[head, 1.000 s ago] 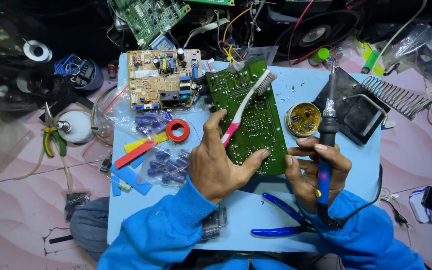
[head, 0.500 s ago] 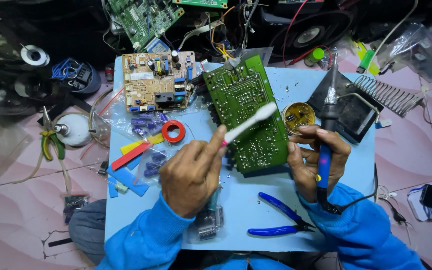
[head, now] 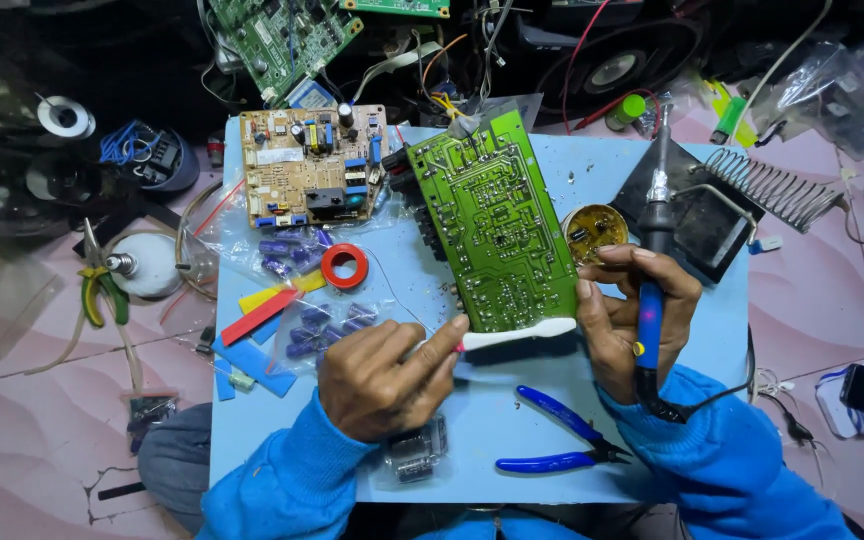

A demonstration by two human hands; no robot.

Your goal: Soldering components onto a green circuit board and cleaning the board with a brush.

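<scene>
Green circuit board: lying tilted on the blue tabletop, its near edge touching the white toothbrush.
Left hand: fingers closed round the toothbrush handle, bristle end lying along the board's lower edge.
Right hand: wrapped shut on the blue soldering iron, tip pointing away, thumb against the board's right edge.
Close by: blue pliers just beside both wrists; flux tin right of the board.
Left side: tan circuit board, red tape roll, bagged capacitors crowd in.
Open room: bare tabletop only along the near edge and far right corner.
</scene>
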